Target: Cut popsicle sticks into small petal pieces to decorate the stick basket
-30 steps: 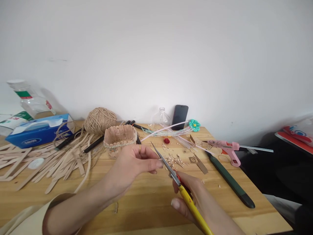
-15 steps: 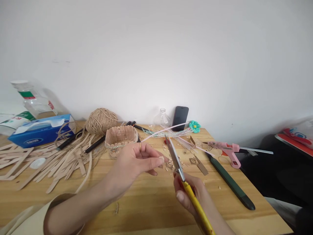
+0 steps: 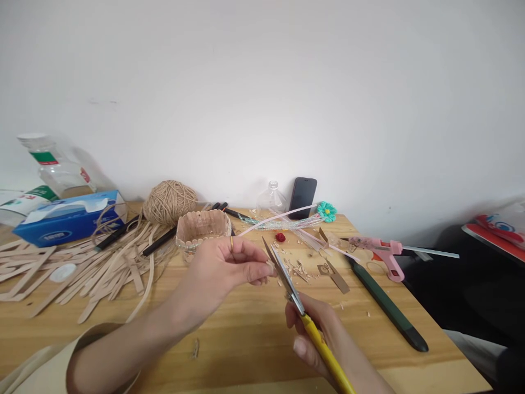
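Note:
My right hand [image 3: 324,342] grips the yellow handles of a pair of scissors [image 3: 287,279], whose blades point up and away over the wooden table [image 3: 246,339]. My left hand [image 3: 229,268] is pinched on a tiny pale wooden piece held right at the blades. Small wood clippings [image 3: 297,269] lie scattered on the table just behind the blades. A little basket of wooden sticks [image 3: 203,227] stands behind my left hand.
Loose wooden sticks [image 3: 82,268] cover the left. A twine ball [image 3: 170,201], blue tissue box [image 3: 65,219], phone [image 3: 302,197], beaded strands with a teal flower [image 3: 326,210], pink glue gun [image 3: 383,250] and dark green tool [image 3: 388,303] lie around.
The scissors swung from leaning left, to more upright, then back toward my left fingertips. My left hand stayed nearly in place, pinching the small piece.

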`<state>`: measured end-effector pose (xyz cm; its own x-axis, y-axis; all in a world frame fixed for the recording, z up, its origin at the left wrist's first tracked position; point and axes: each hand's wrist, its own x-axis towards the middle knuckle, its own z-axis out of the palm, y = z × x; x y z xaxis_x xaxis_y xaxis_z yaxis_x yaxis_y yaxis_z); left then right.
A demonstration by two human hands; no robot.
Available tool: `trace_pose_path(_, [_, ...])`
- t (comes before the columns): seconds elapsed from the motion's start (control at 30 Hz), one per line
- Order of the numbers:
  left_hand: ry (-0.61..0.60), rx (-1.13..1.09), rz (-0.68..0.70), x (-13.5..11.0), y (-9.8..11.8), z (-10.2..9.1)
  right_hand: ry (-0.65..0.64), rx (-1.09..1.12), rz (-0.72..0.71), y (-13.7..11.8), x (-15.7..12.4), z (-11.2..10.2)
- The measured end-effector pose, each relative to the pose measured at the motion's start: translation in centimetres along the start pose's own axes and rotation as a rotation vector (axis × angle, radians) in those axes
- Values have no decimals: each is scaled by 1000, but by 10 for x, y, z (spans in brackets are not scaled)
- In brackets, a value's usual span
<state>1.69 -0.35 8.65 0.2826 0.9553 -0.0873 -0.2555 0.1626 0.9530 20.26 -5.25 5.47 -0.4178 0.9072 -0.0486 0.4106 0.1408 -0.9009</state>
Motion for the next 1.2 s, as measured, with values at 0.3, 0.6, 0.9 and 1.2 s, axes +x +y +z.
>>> trace_pose_path(0.3, [29, 1, -13, -1, -4, 1, 91, -148, 32, -5, 4, 4])
trace_pose_path(0.6, [40, -1, -54, 0, -2, 3, 125, -211, 14, -6, 4, 3])
trace_pose_path(0.9, [64, -10, -84, 0, -4, 5, 119, -191, 26, -2, 4, 4])
trace_pose_path(1.2, [5, 12, -121, 1, -1, 1, -6, -1, 44, 5, 8, 1])
